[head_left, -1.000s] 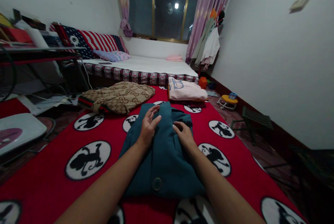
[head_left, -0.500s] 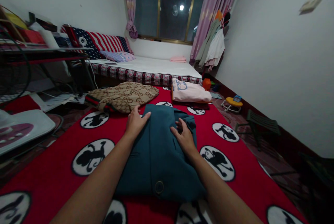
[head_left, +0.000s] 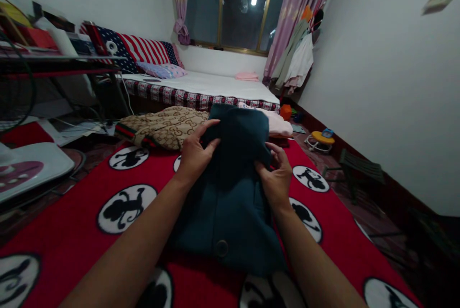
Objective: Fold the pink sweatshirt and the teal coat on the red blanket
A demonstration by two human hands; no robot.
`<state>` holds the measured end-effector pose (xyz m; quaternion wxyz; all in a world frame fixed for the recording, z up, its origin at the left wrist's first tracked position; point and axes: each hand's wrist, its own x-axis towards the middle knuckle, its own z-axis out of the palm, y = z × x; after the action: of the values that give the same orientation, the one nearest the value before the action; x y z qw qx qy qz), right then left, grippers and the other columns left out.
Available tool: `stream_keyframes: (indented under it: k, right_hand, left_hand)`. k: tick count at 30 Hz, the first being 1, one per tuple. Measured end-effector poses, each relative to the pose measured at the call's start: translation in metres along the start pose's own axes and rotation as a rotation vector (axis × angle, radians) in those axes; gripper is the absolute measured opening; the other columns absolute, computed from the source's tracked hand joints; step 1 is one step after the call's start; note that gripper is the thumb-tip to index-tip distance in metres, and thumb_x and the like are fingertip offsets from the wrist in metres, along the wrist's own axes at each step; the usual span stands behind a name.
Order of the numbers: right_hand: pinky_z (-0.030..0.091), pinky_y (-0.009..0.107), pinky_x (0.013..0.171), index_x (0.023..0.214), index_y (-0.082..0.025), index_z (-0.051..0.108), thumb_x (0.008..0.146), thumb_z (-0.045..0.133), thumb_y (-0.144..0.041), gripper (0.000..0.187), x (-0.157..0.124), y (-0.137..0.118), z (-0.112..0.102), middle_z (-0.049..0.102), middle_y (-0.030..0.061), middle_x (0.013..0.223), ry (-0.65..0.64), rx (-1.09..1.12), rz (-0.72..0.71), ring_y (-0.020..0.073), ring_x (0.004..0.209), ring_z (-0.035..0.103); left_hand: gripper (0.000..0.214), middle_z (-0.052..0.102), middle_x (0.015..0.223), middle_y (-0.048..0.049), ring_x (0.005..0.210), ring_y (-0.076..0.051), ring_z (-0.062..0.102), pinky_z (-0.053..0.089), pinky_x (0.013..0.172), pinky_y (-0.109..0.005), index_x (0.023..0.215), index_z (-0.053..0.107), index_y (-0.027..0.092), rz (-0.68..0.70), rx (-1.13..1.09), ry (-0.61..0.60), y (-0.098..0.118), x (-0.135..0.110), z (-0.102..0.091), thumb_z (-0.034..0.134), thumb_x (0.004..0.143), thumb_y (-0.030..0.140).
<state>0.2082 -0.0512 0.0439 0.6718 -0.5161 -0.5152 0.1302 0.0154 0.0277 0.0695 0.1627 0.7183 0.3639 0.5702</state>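
A dark teal jacket, folded, with a round button near its lower edge, lies in front of me on a red blanket with black-and-white monkey circles. Its far end is lifted off the blanket and bent upward. My left hand grips the left side of the raised end between thumb and fingers. On the right side, my right hand pinches the edge, thumb on top and fingers curled behind. Parts of the fingers are hidden by the cloth.
Behind the jacket lie a tan patterned garment and a folded pale pink garment. A bed stands under the window. To the left is a cluttered desk; to the right are a yellow stool and a dark folding stool.
Both hands have closed on the far part of the jacket and raised it from the blanket. The raised cloth now partly covers the pink garment behind.
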Motion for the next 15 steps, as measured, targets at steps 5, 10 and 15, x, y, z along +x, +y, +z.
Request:
stream_keyframes:
  k: [5, 10, 15]
  right_hand:
    - [0.049, 0.040, 0.075, 0.110, -0.013, 0.062, 0.067, 0.071, -0.041, 0.053, 0.013, 0.055, -0.026, 0.068, 0.0128, 0.100, -0.008, -0.320, 0.227, 0.0242, 0.080, 0.062]
    - [0.049, 0.037, 0.075, 0.108, -0.014, 0.063, 0.081, 0.056, -0.048, 0.044, 0.011, 0.070, -0.031, 0.067, 0.0122, 0.101, 0.082, -0.279, 0.149, 0.0210, 0.079, 0.061]
    - [0.048, 0.037, 0.077, 0.110, -0.017, 0.063, 0.079, 0.061, -0.045, 0.042, 0.004, 0.058, -0.024, 0.065, 0.0109, 0.105, -0.018, -0.395, 0.045, 0.0203, 0.080, 0.060]
  left_hand:
    - [0.062, 0.073, 0.085, -0.0055, 0.077, -0.022, 0.068, 0.053, 0.078, -0.033, 0.130, 0.056, 0.015, -0.387, 0.278, -0.272, -0.045, -0.011, 0.004, 0.071, 0.070, 0.018]
    - [0.022, 0.072, 0.078, -0.0068, 0.065, -0.018, 0.067, 0.052, 0.065, -0.028, 0.099, 0.070, 0.015, -0.551, 0.173, -0.356, -0.070, -0.020, 0.003, 0.057, 0.082, 0.018]
    - [0.019, 0.064, 0.057, 0.0007, 0.049, -0.015, 0.058, 0.044, 0.050, -0.023, 0.091, 0.069, 0.016, -0.646, 0.088, -0.357, -0.058, -0.018, 0.001, 0.067, 0.073, 0.022]
